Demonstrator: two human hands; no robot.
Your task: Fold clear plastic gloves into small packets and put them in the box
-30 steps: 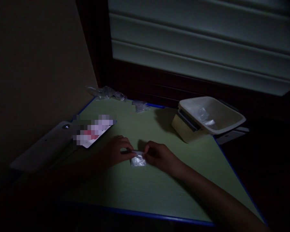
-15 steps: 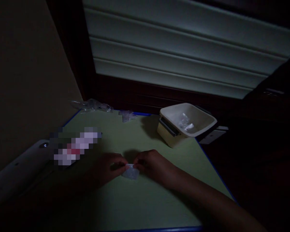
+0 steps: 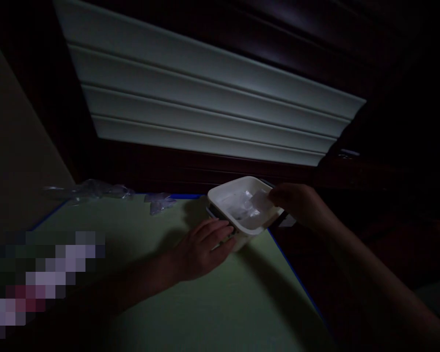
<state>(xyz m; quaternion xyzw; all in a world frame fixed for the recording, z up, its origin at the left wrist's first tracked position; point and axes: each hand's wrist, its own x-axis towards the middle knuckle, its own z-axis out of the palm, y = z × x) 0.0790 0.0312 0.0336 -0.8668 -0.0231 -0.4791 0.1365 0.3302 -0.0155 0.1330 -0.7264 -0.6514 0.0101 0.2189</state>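
Observation:
A cream plastic container stands at the table's right edge with several clear plastic pieces inside. My left hand lies against its near left side, fingers spread and holding nothing. Over the container's right rim, my right hand pinches a small translucent packet by its edge. The packet hangs inside the opening, above the pieces. The right fingertips are dim and partly hidden.
The green table has a blue edge. Crumpled clear plastic lies at its back left, with a smaller piece beside it. A blurred-out object is at the left. A slatted panel rises behind.
Both hands have moved up and right to the container. My left hand has let go of the packet and opened; my right hand has carried it over. The view has shifted right.

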